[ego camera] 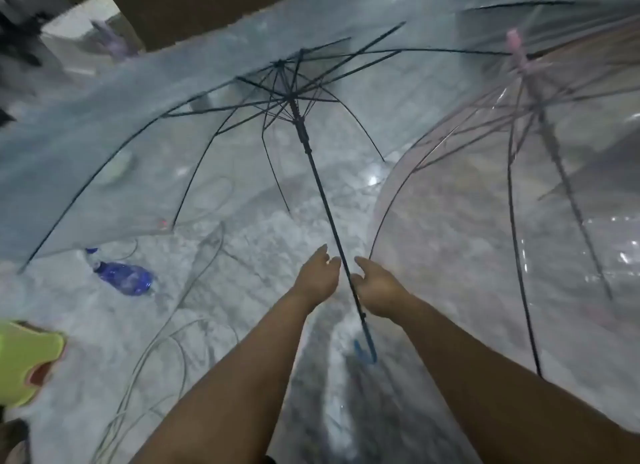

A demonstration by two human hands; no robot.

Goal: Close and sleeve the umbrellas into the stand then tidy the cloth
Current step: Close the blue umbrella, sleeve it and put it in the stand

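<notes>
Bare left hand [317,276] and right hand [375,285] hovering with relaxed fingers either side of blue umbrella [304,131] shaft | canopy spreading toward 12 o'clock | pink umbrella [526,82] lying open at 2 o'clock | blue bottle [124,277] lying at 9 o'clock

You've got a clear plastic umbrella w/ dark thin metal ribs and shaft [317,183]; its film looks smooth, slightly frosted. Its blue hooked handle [367,351] reads as glossy plastic. The clear plastic umbrella w/ pink frame [519,172] is shinier, w/ bright glints on the film. The blue translucent plastic bottle [123,276] looks glossy. The speckled grey floor [242,255] looks like polished stone. The yellow-green thing [24,363] looks matt; material unclear.
</notes>
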